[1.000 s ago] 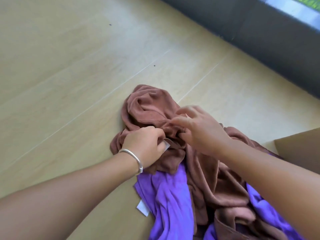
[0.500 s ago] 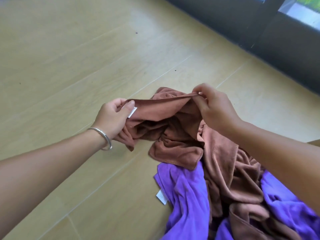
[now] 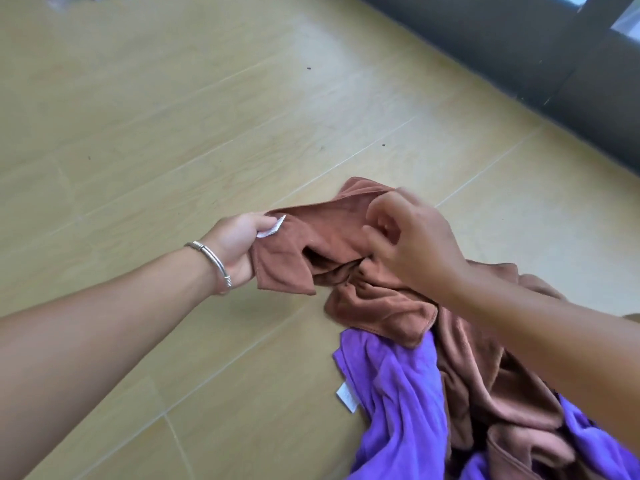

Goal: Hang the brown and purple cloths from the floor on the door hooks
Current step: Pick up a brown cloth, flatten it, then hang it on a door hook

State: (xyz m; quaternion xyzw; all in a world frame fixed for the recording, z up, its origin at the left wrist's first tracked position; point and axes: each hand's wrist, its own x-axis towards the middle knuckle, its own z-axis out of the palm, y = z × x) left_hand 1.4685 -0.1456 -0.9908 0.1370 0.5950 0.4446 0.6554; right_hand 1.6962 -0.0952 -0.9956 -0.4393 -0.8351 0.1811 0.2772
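**Now only the left hand has the brown cloth's corner**

Nearest the camera, the purple cloth [image 3: 394, 393] lies crumpled on the wooden floor [image 3: 173, 133], its white tag [image 3: 346, 396] at the left edge, partly buried under the brown cloth [image 3: 381, 306]. It has not been lifted at all.

Just beyond, the left hand [image 3: 235, 247], with a silver bangle [image 3: 211, 261] on the wrist, grips the brown cloth's corner beside its white label [image 3: 272, 227], fingers curled round the fabric as they were half a second ago. The right hand [image 3: 408, 237] has changed: earlier it pinched the top hem and stretched it taut; now its fingers are loosely curled and blurred above the folds, and I cannot tell whether they hold any fabric. The hem sags accordingly.

My reading is that the right hand is regrasping to find a better edge, so the brown cloth is only half gathered. Farther off runs a dark wall base [image 3: 519, 53]; no door hooks are in view.
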